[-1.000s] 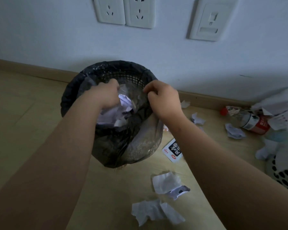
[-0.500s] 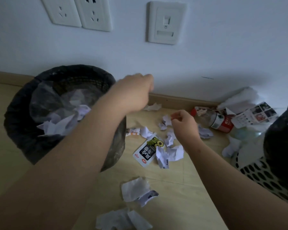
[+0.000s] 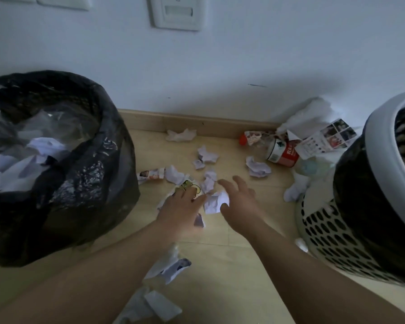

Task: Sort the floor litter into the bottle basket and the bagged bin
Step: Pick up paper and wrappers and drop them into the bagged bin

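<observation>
While both bare arms reach down over the pale wooden floor [image 3: 232,288], the left hand [image 3: 181,208] lies low with its fingers stretched forward over a printed yellow-and-black snack wrapper [image 3: 188,185]; I cannot tell whether it presses on it. The right hand [image 3: 241,202] is spread wide, fingers apart and straight, holding nothing. Between the two hands sits a crumpled ball of white paper [image 3: 216,202], just beside the right thumb and the left fingertips.

The round bin lined with a black plastic bag [image 3: 80,183] stands to the left, near the wall, with white paper scraps [image 3: 42,148] already inside. The white perforated plastic basket [image 3: 325,235] stands at the far right; a dark rounded shape with a pale rim rises over it, and I cannot make out how the two fit together.

A clear plastic bottle with a red label [image 3: 282,153] lies on its side by the wooden skirting board [image 3: 185,120], between the hands and the basket, partly under a folded leaflet with small photos [image 3: 325,141]. More crumpled white paper lies scattered around: one wad [image 3: 207,155] beyond the hands, another [image 3: 257,167] near the bottle, and torn sheets [image 3: 168,265] under the left forearm.
</observation>
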